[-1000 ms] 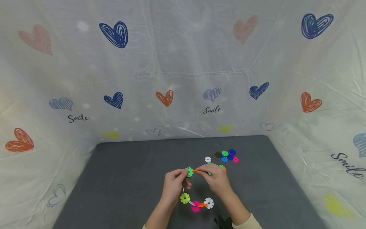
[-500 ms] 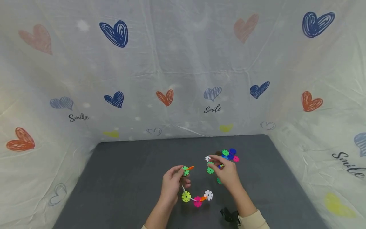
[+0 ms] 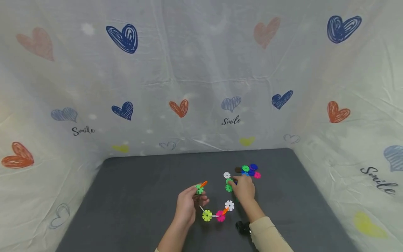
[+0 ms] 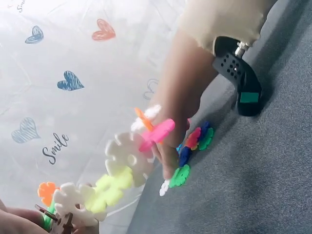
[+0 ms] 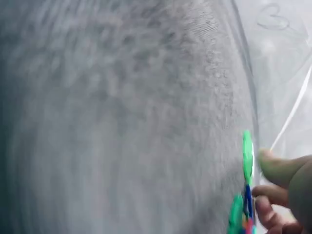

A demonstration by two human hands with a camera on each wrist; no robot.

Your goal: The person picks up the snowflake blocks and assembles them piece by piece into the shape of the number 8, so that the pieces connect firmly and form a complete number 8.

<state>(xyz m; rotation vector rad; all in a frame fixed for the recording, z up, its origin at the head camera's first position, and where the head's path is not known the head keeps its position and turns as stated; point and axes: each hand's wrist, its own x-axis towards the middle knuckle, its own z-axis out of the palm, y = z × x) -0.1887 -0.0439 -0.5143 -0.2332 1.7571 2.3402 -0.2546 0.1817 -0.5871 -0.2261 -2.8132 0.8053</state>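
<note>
My left hand (image 3: pixel 185 206) pinches one end of a chain of interlocking plastic snowflake discs, held above the table. Near the fingertips are a green disc (image 3: pixel 199 189) and an orange disc (image 3: pixel 204 183); a brown disc (image 4: pixel 62 224) shows in the left wrist view. The chain runs through a yellow-green disc (image 3: pixel 206 215) and a pink disc (image 3: pixel 220 216) to a white disc (image 3: pixel 229 205). My right hand (image 3: pixel 245 187) reaches down over loose discs, thumb and fingers apart, beside a green disc (image 5: pixel 247 156) and a blue disc (image 5: pixel 248 197). Its palm hides some discs.
Beyond the right hand lie several loose discs, including a brown one (image 3: pixel 238 169), a pink one (image 3: pixel 257 175) and a white one (image 3: pixel 226 175). A black wrist-camera mount (image 3: pixel 242 227) sits by the right sleeve. A heart-printed curtain (image 3: pixel 201 70) surrounds the dark table (image 3: pixel 141 196).
My right hand let go of the orange disc, which stays joined to the green one, and moved right and down to the loose discs. The left hand shifted slightly left with the chain.
</note>
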